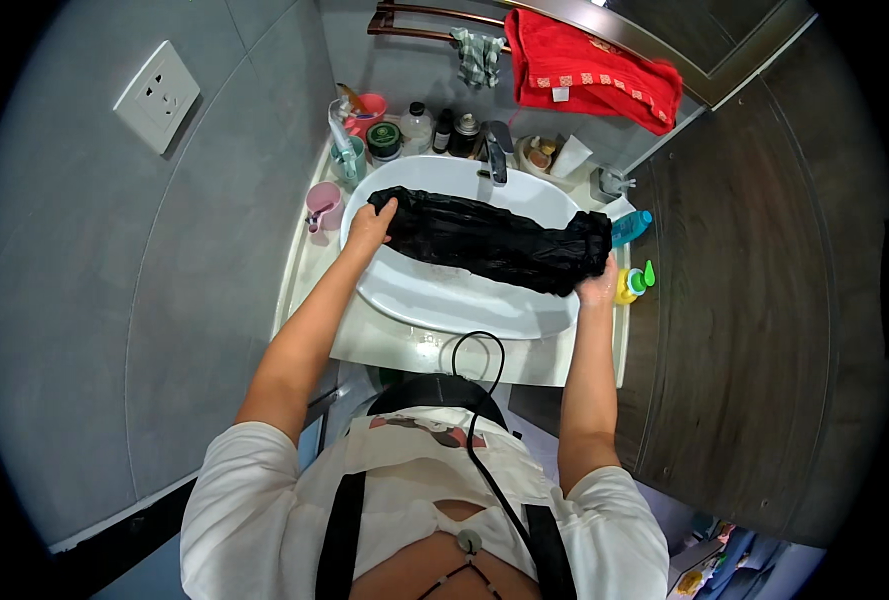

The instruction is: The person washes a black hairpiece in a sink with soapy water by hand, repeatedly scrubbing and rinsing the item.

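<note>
A long, glossy black piece of wrinkled fabric (490, 238) is stretched sideways over the white oval washbasin (440, 302); whether it is a garment cannot be told. Its left end is gripped by my left hand (371, 228), with the thumb on top. At the other end, my right hand (598, 284) supports the bunched part from below, and most of those fingers are hidden behind the black folds. Beyond the fabric, the dark metal faucet (497, 155) rises at the basin's back rim.
A pink cup (325, 204) and a teal cup (349, 160) stand left of the basin. Several bottles and a green-lidded jar (385, 140) line the back. On the right are a blue bottle (631, 228) and a yellow pump bottle (632, 287). A red towel (590, 72) hangs above.
</note>
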{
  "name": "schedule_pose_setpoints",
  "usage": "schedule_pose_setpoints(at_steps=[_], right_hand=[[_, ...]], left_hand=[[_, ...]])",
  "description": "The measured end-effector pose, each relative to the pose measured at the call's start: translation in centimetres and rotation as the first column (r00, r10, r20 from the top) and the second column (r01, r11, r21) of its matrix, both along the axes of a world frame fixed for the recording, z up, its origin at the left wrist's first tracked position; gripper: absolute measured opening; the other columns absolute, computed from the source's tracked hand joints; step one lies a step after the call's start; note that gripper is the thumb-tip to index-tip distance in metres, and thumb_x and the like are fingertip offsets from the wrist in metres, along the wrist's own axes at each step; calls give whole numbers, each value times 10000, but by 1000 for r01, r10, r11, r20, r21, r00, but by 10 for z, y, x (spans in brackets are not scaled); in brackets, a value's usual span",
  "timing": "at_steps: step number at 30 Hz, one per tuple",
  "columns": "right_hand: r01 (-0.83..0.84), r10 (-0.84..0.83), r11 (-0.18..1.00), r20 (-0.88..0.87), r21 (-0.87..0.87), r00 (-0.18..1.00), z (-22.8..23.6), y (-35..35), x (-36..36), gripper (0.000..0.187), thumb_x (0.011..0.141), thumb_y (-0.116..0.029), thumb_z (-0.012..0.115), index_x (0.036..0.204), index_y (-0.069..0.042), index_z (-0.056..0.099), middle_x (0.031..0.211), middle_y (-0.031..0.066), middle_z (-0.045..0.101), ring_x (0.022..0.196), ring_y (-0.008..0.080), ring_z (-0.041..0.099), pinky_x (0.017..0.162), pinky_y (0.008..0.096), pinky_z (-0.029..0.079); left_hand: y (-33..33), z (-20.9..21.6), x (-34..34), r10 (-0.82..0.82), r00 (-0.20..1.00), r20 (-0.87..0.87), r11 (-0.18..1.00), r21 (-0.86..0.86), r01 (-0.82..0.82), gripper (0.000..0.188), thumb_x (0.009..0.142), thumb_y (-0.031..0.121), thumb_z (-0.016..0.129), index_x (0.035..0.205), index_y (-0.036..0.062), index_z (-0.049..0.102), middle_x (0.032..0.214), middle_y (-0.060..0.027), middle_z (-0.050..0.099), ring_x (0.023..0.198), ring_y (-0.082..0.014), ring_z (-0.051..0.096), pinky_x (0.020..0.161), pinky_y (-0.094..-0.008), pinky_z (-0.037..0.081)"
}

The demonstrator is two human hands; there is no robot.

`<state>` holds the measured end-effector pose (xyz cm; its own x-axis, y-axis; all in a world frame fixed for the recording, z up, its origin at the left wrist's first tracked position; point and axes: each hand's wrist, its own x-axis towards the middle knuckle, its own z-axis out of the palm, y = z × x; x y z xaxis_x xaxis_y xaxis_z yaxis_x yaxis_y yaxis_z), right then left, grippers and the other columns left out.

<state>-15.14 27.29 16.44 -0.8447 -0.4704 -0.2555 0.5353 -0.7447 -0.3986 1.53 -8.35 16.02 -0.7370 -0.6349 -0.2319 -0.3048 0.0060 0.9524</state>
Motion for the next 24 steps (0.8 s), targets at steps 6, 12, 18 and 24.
schedule_pose_setpoints(at_steps=[6, 12, 18, 24], right_hand=[[-43, 44, 997, -11, 57, 999, 7, 13, 0, 336, 859, -259, 402, 1035, -19, 557, 1069, 141, 565, 993, 295, 532, 910, 422, 397], [-142, 151, 985, -88, 101, 985, 9, -4, -1, 284, 878, -192, 384, 1016, -8, 550, 988, 108, 607, 940, 229, 569, 861, 375, 434], [-281, 285, 958, -113, 48, 952, 17, -26, 7, 267, 876, -173, 395, 998, 8, 550, 986, 114, 607, 916, 223, 580, 855, 339, 443], [-268, 301, 925, -88, 271, 949, 29, -72, 34, 175, 857, -134, 473, 989, -34, 531, 947, 77, 600, 885, 169, 578, 823, 292, 457]], left_hand=[[0, -2, -2, -120, 977, 174, 949, -270, 165, 643, 793, 525, 457, 734, -107, 560, 685, -264, 563, 707, -362, 568, 661, -407, 423], [0, -26, -10, -77, 992, 98, 959, -266, 100, 560, 789, 473, 489, 786, -79, 582, 771, -276, 576, 764, -375, 568, 687, -391, 425], [7, -7, -8, -145, 989, 10, 872, -471, 132, 507, 704, 252, 634, 1133, 44, 460, 948, -161, 531, 882, -276, 529, 764, -340, 431], [76, 17, -12, -597, 795, -104, 710, -529, 465, 387, 674, 219, 682, 996, 39, 562, 947, -126, 553, 888, -243, 541, 788, -329, 430]])
